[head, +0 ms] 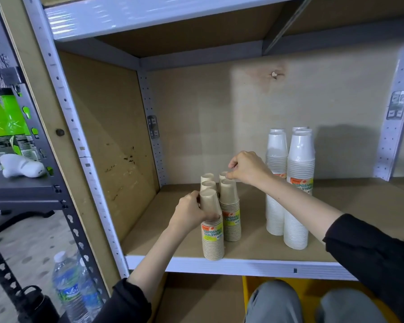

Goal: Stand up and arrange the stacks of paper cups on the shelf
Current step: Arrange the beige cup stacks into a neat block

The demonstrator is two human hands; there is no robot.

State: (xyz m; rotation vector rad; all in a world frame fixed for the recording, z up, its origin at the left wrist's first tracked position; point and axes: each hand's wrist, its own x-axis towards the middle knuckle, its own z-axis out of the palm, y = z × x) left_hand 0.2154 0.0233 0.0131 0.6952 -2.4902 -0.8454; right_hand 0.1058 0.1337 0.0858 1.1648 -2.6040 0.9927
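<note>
Several brown paper cup stacks stand upright, wrapped and labelled, near the front of the shelf board [254, 250]. My left hand [191, 214] grips the front brown stack [212, 238] near its top. My right hand [247, 169] pinches the top of a brown stack at the back [223, 176], beside another brown stack [230, 213]. To the right, several taller white cup stacks [297, 197] stand upright in a group.
The shelf bay has a brown back wall and a left side panel [107, 145]. A dark rack on the left holds green bottles [7, 122]; water bottles [68, 292] stand below. My knees [278, 304] show under the shelf edge.
</note>
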